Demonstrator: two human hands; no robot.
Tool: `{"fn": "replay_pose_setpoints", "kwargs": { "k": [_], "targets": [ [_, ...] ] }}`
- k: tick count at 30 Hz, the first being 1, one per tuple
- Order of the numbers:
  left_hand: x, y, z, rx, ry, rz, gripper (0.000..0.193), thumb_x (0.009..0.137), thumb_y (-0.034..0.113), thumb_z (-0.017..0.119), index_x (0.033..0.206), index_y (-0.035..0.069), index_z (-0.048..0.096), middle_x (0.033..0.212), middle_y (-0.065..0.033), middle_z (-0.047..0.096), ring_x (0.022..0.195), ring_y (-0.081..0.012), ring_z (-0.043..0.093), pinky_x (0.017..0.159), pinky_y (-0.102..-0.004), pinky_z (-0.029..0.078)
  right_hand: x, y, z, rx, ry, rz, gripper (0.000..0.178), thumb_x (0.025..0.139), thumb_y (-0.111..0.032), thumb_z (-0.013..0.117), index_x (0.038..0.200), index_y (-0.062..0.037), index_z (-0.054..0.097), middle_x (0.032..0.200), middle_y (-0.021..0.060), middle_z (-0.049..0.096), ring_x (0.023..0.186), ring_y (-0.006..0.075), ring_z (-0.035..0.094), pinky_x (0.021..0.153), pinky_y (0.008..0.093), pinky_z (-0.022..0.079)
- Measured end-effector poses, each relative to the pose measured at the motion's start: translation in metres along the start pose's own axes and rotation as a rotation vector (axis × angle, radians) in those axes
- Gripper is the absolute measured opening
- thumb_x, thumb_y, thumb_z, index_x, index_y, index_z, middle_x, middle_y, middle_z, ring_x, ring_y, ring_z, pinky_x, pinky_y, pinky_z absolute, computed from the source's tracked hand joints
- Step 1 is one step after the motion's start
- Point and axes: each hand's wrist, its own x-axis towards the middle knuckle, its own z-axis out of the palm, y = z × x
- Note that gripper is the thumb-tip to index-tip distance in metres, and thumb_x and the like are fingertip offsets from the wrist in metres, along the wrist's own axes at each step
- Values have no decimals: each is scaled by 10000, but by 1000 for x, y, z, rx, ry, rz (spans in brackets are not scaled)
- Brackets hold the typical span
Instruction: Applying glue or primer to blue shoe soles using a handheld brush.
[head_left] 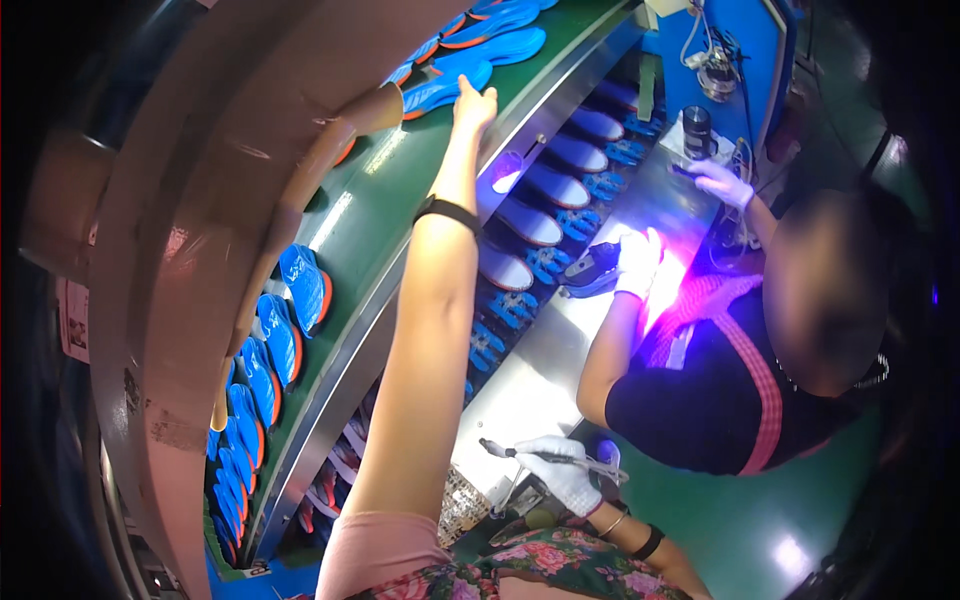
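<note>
My left arm reaches across to the curved green conveyor. There my bare left hand (475,108) is closed on the edge of a blue shoe sole (437,92) with an orange rim. In a white glove, my right hand (562,474) grips a slim dark brush-like tool (533,455) above the metal bench, a pale tube trailing near its rear end. The tool's dark tip points left, away from any shoe. Other blue soles (305,288) lie in a row along the conveyor's near part, and more (495,50) lie beyond my left hand.
A brown curved cover (190,250) overhangs the conveyor (375,190). Below its metal edge, shoes (530,222) stand in a row. Across the metal bench (520,400), a co-worker's gloved hand (640,262) holds a dark shoe (590,270) under bright violet light. A black cup (697,132) stands farther back.
</note>
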Motion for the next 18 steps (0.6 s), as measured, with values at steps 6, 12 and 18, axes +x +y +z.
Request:
{"fn": "replay_pose_setpoints", "kwargs": {
  "k": [6,12,18],
  "targets": [
    [30,7,-2,323,-75,-47,988,825,553,758,1604,171,285,1520,-384,360,1323,-437,544,1096,-503,464,3,-1,-10,-138,63,-72,174,827,-25,787,1000,-4,780,971,114,772,881,168,732,811,283,566],
    [13,-21,-31,-392,-70,-150,512,802,215,883,1162,66,550,1091,-164,627,894,-252,697,595,-314,635,1,2,-5,-117,69,-137,161,841,-24,780,1001,-3,782,979,97,775,885,138,724,788,263,561],
    [-46,-50,-78,-1418,6,100,436,970,298,713,1284,45,548,1297,-133,535,1249,-295,530,1040,-576,512,-3,13,21,-101,-54,-231,137,870,-50,777,1003,-21,787,958,56,766,864,92,696,782,227,545]
  ]
}}
